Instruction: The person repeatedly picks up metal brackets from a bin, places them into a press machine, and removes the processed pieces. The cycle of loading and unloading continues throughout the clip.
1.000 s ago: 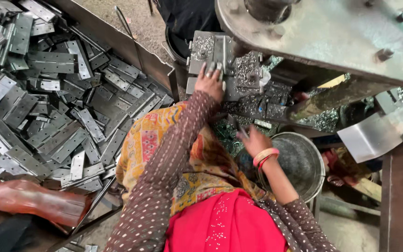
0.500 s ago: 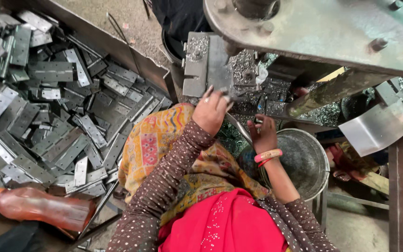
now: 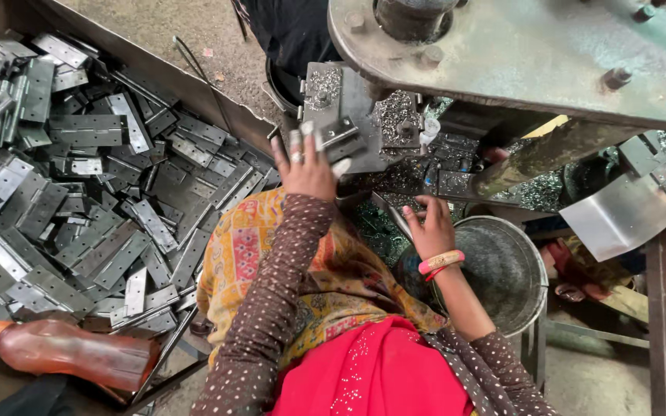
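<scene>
While the left hand (image 3: 306,166) reaches forward with fingers spread, its fingertips press a grey metal hinge (image 3: 338,135) on the press bed (image 3: 364,108), grip apart, not closed around it. Bent at the wrist, the right hand (image 3: 431,228) hangs loosely open above the bucket (image 3: 514,270), fingertips near shavings. Whether it holds anything is hard to make out. 1 heap of hinges (image 3: 79,177) lies left.

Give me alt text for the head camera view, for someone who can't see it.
Seen from above, a person's left hand rests on a metal hinge on a press bed, while the right hand hovers beside a round metal pan. A tray of hinges and an orange bottle lie to the left.
</scene>
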